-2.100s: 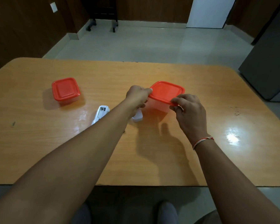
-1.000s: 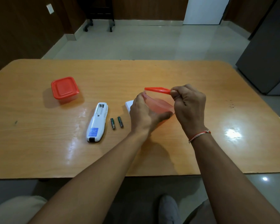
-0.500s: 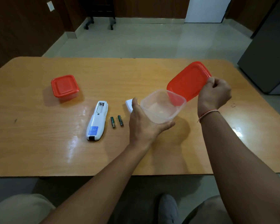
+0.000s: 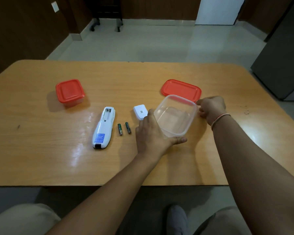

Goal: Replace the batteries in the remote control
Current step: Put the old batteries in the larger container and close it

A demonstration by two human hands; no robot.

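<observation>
A white remote control (image 4: 104,128) lies face down on the wooden table (image 4: 41,150), its battery bay open and bare. Two small green batteries (image 4: 124,128) lie side by side just right of it. The white battery cover (image 4: 139,111) rests behind them. My left hand (image 4: 153,134) grips the near left side of an empty clear plastic container (image 4: 176,116), tilted toward me. My right hand (image 4: 210,108) touches the container's far right rim with curled fingers. The container's red lid (image 4: 181,89) lies flat on the table behind it.
A second small container with a red lid (image 4: 69,92) stands shut at the left back of the table. A dark cabinet (image 4: 282,56) stands to the right beyond the table edge. My knees and a shoe show below the near edge.
My right hand pulled the red lid off the container, laid it on the table behind, and came back to the container's rim. My left hand kept hold of the container.
</observation>
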